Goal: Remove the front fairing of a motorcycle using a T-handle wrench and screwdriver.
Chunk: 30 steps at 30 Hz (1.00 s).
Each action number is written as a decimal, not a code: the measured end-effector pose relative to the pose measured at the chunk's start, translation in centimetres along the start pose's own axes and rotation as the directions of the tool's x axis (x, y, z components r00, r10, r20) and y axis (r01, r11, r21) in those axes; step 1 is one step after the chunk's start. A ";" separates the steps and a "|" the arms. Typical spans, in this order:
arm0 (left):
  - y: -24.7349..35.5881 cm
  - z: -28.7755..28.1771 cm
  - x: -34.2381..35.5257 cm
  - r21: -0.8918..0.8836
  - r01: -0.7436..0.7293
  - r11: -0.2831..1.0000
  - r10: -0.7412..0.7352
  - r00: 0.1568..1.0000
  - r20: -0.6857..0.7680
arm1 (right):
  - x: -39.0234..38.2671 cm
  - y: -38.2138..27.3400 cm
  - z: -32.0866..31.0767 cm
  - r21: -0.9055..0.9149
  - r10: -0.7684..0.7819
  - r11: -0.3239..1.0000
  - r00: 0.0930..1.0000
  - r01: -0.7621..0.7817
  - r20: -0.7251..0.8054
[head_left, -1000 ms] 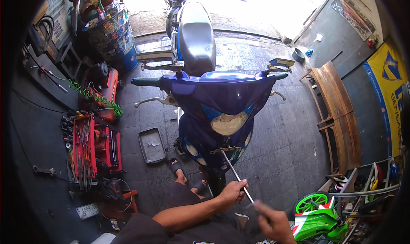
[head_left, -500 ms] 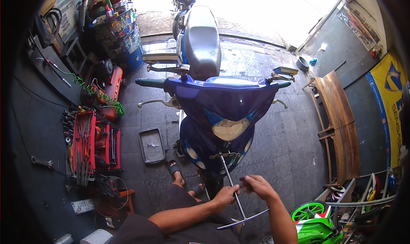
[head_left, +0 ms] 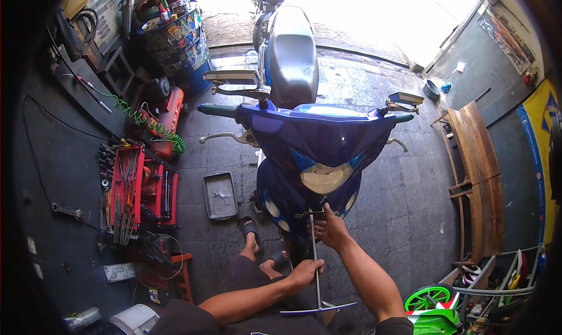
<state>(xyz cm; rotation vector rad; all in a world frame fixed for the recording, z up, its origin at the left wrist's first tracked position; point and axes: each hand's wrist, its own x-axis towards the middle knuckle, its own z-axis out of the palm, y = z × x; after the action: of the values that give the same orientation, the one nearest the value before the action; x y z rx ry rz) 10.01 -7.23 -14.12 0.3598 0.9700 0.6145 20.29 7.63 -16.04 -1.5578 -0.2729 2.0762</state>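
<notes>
A blue scooter's front panel [head_left: 316, 142] faces me, with a thin metal bracket [head_left: 300, 215] fixed low under its headlight [head_left: 325, 178]. From that bracket a long T-handle wrench [head_left: 318, 293] runs down toward my body, its crossbar nearest me. My left hand [head_left: 305, 274] is closed around the wrench's shaft, about midway along. Up at the bracket, my right hand [head_left: 332, 229] has its fingers around the bracket's right part, beside the wrench tip. One finger points upward there; the others are partly hidden. The bolt at the wrench tip is too small to make out.
On the left stand a red tool cart [head_left: 130, 188], an orange compressor [head_left: 171, 118] and a grey tray [head_left: 220, 195] on the floor. A wooden bench [head_left: 477, 159] is to the right. A green-wheeled small bike [head_left: 430, 303] sits near right. A sandaled foot [head_left: 250, 232] is left of the scooter.
My right hand has moved up and left from beside the wrench shaft to the bracket. My left hand stays on the shaft, and the crossbar has turned. The view has shifted slightly.
</notes>
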 end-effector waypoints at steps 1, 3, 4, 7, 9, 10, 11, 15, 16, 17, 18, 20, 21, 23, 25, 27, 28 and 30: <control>-0.1 -0.1 -0.1 -0.031 0.019 0.999 -0.018 1.000 0.018 | 0.3 0.2 0.4 -0.012 0.012 1.000 1.000 -0.012 -0.013; -0.1 -0.4 -0.5 -0.001 0.000 1.000 0.000 1.000 0.001 | 0.9 0.4 1.0 0.007 -0.058 0.998 0.997 0.059 -0.050; 0.0 -0.5 -0.8 0.010 0.025 1.000 -0.025 1.000 0.009 | 1.0 0.5 1.2 -0.007 -0.081 0.997 0.996 0.081 -0.026; 0.4 -0.9 -2.0 -0.041 0.008 0.999 -0.008 1.000 -0.006 | 1.0 0.6 1.5 0.007 -0.080 0.997 0.992 0.081 -0.093; 0.7 -1.6 -3.3 0.046 -0.071 0.996 0.075 0.993 -0.087 | 0.8 0.6 1.8 -0.013 -0.091 0.996 0.986 0.090 -0.137; 0.9 -2.1 -4.0 0.128 -0.130 0.983 0.147 0.980 -0.135 | 0.7 0.6 2.0 -0.029 -0.091 0.996 0.987 0.088 -0.132; 1.4 -2.9 -4.4 0.034 -0.080 0.996 0.083 0.991 -0.108 | 0.5 0.5 2.2 -0.054 -0.108 0.993 0.983 0.101 -0.146; 2.9 -6.1 -7.1 -0.047 -0.146 0.988 0.135 0.973 -0.184 | 0.2 0.9 3.3 -0.054 -0.142 0.990 0.965 0.134 -0.221; 3.3 -6.8 -7.7 -0.163 -0.162 0.973 0.113 0.955 -0.275 | 0.3 1.1 3.5 -0.063 -0.151 0.988 0.968 0.141 -0.198; 3.6 -7.4 -8.3 -0.255 -0.182 0.950 0.083 0.932 -0.354 | 0.7 1.3 3.6 -0.110 -0.202 0.977 0.951 0.180 -0.235; 3.9 -8.1 -8.8 -0.271 -0.187 0.944 0.079 0.929 -0.362 | 1.2 1.7 3.7 -0.163 -0.249 0.964 0.926 0.209 -0.286; 4.1 -9.6 -9.9 -0.293 -0.275 0.916 0.127 0.891 -0.437 | 2.5 2.3 3.6 -0.259 -0.318 0.936 0.892 0.240 -0.322; 4.0 -10.5 -10.4 -0.286 -0.272 0.919 0.117 0.880 -0.461 | 3.3 2.8 3.6 -0.339 -0.388 0.899 0.862 0.277 -0.327; 3.6 -12.4 -11.2 -0.289 -0.283 0.915 0.119 0.872 -0.475 | 4.8 3.3 3.5 -0.507 -0.529 0.808 0.750 0.301 -0.398; 2.8 -14.3 -12.2 -0.291 -0.286 0.913 0.077 0.821 -0.566 | 5.6 3.8 3.7 -0.639 -0.660 0.705 0.615 0.307 -0.433; 2.1 -15.9 -13.1 -0.330 -0.374 0.867 0.131 0.809 -0.573 | 5.6 4.1 4.2 -0.741 -0.724 0.638 0.489 0.209 -0.486; 1.8 -16.7 -13.8 -0.366 -0.347 0.863 0.078 0.808 -0.583 | 5.2 4.1 4.3 -0.692 -0.672 0.687 0.554 0.221 -0.491; 1.4 -18.0 -14.8 -0.400 -0.401 0.824 0.076 0.778 -0.623 | 4.8 4.0 5.2 -0.744 -0.715 0.649 0.460 0.157 -0.527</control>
<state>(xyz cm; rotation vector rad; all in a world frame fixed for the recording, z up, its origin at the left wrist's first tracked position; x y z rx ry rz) -11.84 -15.21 -13.17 -0.2167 1.3046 1.2520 13.29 7.49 -20.24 -2.2802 -0.9778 0.6731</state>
